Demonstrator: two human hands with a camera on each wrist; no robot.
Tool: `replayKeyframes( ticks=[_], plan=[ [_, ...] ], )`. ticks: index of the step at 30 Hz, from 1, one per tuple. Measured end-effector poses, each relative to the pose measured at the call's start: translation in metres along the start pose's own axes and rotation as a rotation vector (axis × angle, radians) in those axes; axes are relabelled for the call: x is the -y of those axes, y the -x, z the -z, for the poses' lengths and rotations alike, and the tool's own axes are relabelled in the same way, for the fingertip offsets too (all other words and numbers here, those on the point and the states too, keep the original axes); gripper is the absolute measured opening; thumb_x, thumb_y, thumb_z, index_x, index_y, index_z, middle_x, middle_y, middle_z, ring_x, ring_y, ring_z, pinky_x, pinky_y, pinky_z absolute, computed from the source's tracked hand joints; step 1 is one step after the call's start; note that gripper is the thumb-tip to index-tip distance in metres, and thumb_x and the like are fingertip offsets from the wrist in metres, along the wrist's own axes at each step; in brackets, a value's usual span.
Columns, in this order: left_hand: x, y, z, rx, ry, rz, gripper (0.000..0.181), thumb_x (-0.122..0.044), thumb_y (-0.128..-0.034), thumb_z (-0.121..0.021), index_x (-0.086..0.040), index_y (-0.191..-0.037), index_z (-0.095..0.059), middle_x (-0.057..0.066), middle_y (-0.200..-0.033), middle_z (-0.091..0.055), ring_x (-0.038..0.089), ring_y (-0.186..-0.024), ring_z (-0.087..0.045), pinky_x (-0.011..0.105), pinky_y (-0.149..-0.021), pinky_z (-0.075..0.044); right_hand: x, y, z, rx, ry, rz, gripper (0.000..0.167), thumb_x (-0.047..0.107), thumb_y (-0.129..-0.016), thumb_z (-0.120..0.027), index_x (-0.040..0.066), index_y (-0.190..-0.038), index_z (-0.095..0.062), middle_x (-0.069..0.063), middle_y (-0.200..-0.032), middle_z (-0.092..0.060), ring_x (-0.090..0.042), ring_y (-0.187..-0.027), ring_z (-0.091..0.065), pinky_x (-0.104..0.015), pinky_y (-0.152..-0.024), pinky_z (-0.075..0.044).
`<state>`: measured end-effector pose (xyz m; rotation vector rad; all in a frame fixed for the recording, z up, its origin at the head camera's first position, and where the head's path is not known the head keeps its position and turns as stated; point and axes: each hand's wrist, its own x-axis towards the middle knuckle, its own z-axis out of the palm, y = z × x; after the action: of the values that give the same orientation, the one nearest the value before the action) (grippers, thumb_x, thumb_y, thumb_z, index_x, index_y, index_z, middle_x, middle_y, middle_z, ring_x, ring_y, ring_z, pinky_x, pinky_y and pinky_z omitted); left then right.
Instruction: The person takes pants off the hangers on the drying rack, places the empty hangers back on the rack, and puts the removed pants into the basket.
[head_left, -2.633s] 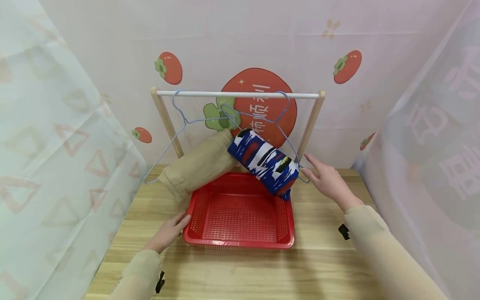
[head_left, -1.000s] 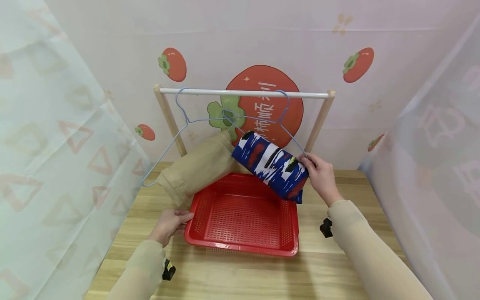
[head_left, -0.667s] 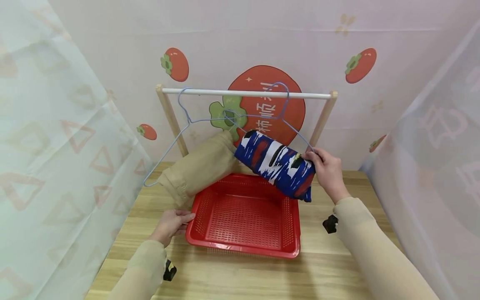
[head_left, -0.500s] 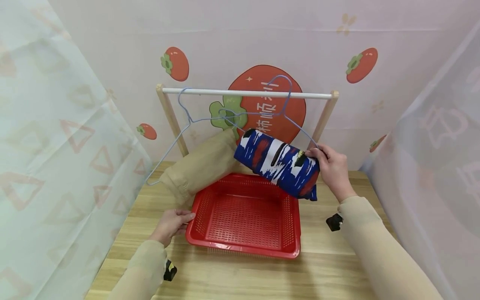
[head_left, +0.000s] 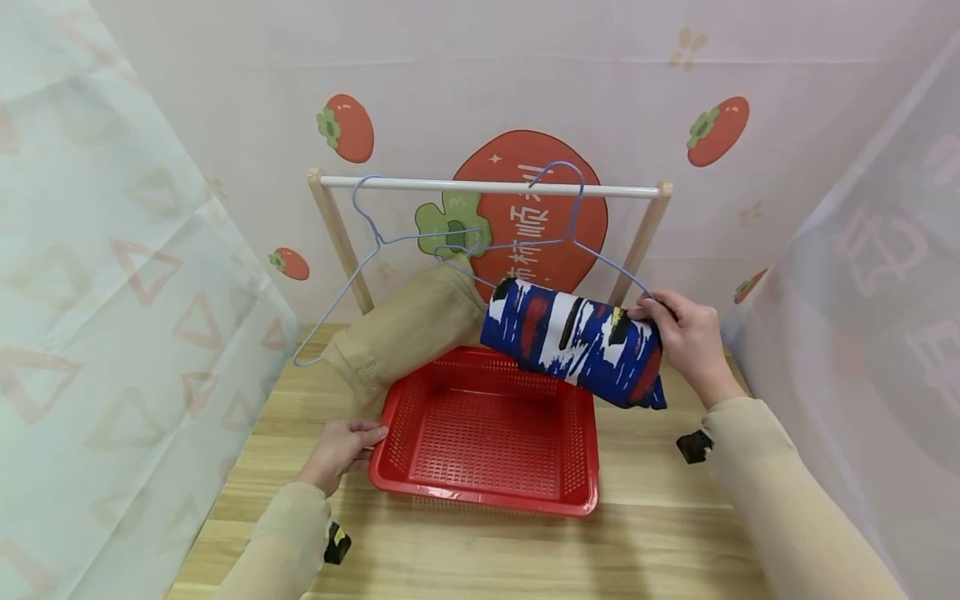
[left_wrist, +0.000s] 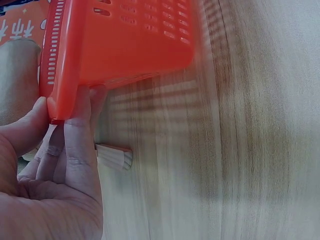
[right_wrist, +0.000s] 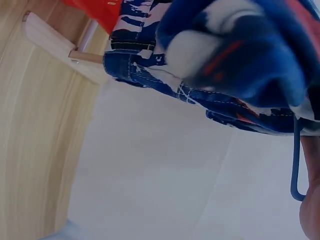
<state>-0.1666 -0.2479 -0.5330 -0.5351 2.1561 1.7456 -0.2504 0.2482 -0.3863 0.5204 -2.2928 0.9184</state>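
Nearest on my head feed: a wood-grain desk (head_left: 450,550). On it, a perforated red basket (head_left: 483,450). Left hand (head_left: 337,450) pinches the basket's left rim, thumb on one side, fingers on the other; my left wrist feed confirms.

Right hand (head_left: 690,337) pinches the right end of a blue patterned garment (head_left: 573,342) together with the end of its wire hanger (head_left: 574,229). The garment lies folded over the hanger, above the back right of the basket; white stitching shows in my right wrist view.

Change against my earliest frame: that hand was then outstretched beside the hanger's end, apart from the cloth. Garment has since swung rightward and slopes less steeply. The hook, then sitting on the white rail (head_left: 420,184), now has its curve raised above it; I cannot tell whether any part touches.

Left of it, a khaki garment (head_left: 408,333) slopes on a second hanger (head_left: 378,242), hook on the rail; little shift noted.

Farthest, the backdrop (head_left: 450,75) with persimmon prints. Writing on the large persimmon (head_left: 573,221): I read 柿, 顺 and 利, the last crossed by rail and hook. Pale lettering on the right-hand sheet (head_left: 862,333): illegible to me. No brand label I can make out.
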Motion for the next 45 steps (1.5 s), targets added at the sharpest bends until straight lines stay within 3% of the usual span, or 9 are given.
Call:
replayKeyframes(
  ticks=[5, 13, 21, 26, 28, 32, 38, 41, 45],
  plan=[
    [0.0, 0.0, 0.0, 0.001, 0.006, 0.001, 0.044, -0.02, -0.0966, -0.073, 0.01, -0.126, -0.061, 0.01, -0.086, -0.075, 0.018, -0.073, -0.073, 0.034, -0.064, -0.062, -0.002, 0.006, 0.008, 0.037, -0.027, -0.026, 0.013, 0.005, -0.101, -0.062, -0.001, -0.105, -0.073, -0.015, -0.089, -0.078, 0.015, -0.088, -0.066, 0.0, -0.089, -0.041],
    [0.0, 0.001, -0.003, -0.023, -0.017, -0.055, 0.042, -0.019, -0.0998, -0.067, 0.008, -0.131, -0.058, 0.016, -0.102, -0.075, 0.021, -0.082, -0.074, 0.037, -0.072, -0.063, -0.001, 0.013, 0.02, 0.046, -0.034, -0.051, 0.014, 0.002, -0.101, -0.062, -0.004, -0.106, -0.073, -0.019, -0.089, -0.077, -0.012, -0.085, -0.076, -0.001, -0.086, -0.044],
    [-0.027, 0.02, -0.022, -0.294, -0.588, -0.397, 0.035, -0.022, -0.1013, -0.058, 0.003, -0.123, -0.069, 0.024, -0.116, -0.072, 0.04, -0.106, -0.07, 0.053, -0.089, -0.057, 0.001, 0.015, 0.025, 0.028, -0.107, -0.03, 0.013, -0.004, -0.099, -0.062, -0.006, -0.106, -0.073, -0.019, -0.085, -0.077, 0.021, -0.085, -0.062, -0.002, -0.084, -0.046],
    [-0.037, 0.035, -0.04, -0.383, -0.824, -0.576, 0.025, -0.019, -0.098, -0.061, -0.003, -0.111, -0.075, 0.019, -0.093, -0.076, 0.041, -0.076, -0.072, 0.057, -0.065, -0.056, 0.002, 0.018, 0.029, 0.022, -0.116, -0.037, 0.014, -0.004, -0.099, -0.062, -0.007, -0.106, -0.073, -0.019, -0.084, -0.077, 0.02, -0.083, -0.064, -0.002, -0.082, -0.047],
    [-0.04, 0.038, -0.049, -0.374, -0.852, -0.663, 0.023, -0.019, -0.0975, -0.064, -0.006, -0.113, -0.074, 0.017, -0.092, -0.076, 0.039, -0.069, -0.071, 0.056, -0.06, -0.056, 0.003, 0.019, 0.03, 0.021, -0.117, -0.045, 0.014, -0.004, -0.099, -0.061, -0.007, -0.106, -0.073, -0.019, -0.084, -0.076, 0.019, -0.083, -0.064, -0.002, -0.081, -0.047],
    [-0.047, 0.043, -0.073, -0.298, -0.877, -0.911, 0.035, -0.017, -0.0953, -0.071, -0.007, -0.129, -0.068, 0.017, -0.121, -0.073, 0.037, -0.101, -0.073, 0.053, -0.079, -0.061, 0.003, 0.021, 0.032, 0.028, -0.137, -0.059, 0.015, -0.004, -0.1, -0.061, -0.008, -0.107, -0.073, -0.023, -0.086, -0.076, 0.019, -0.083, -0.064, -0.003, -0.08, -0.048],
    [-0.064, 0.041, -0.117, -0.226, -1.047, -1.351, 0.065, -0.019, -0.089, -0.079, -0.007, -0.148, -0.053, 0.017, -0.155, -0.048, 0.042, -0.147, -0.037, 0.054, -0.115, -0.04, -0.001, 0.02, 0.032, 0.032, -0.18, -0.057, 0.015, -0.007, -0.098, -0.061, -0.008, -0.108, -0.073, -0.024, -0.087, -0.075, 0.017, -0.083, -0.065, -0.005, -0.079, -0.049],
    [-0.073, 0.038, -0.14, -0.202, -1.149, -1.442, 0.081, -0.025, -0.0891, -0.079, -0.013, -0.158, -0.039, 0.014, -0.165, -0.032, 0.044, -0.153, -0.022, 0.056, -0.122, -0.027, -0.004, 0.02, 0.032, 0.038, -0.197, -0.073, 0.016, -0.006, -0.099, -0.06, -0.008, -0.109, -0.072, -0.025, -0.088, -0.075, 0.016, -0.082, -0.065, -0.005, -0.078, -0.05],
    [-0.085, 0.036, -0.167, -0.147, -1.268, -1.431, 0.095, -0.028, -0.091, -0.078, -0.025, -0.165, -0.019, 0.007, -0.173, -0.007, 0.043, -0.157, -0.007, 0.056, -0.126, -0.011, -0.006, 0.02, 0.032, 0.053, -0.218, -0.088, 0.016, -0.005, -0.1, -0.06, -0.009, -0.109, -0.072, -0.025, -0.09, -0.075, 0.015, -0.082, -0.066, -0.006, -0.078, -0.051]
  ],
)
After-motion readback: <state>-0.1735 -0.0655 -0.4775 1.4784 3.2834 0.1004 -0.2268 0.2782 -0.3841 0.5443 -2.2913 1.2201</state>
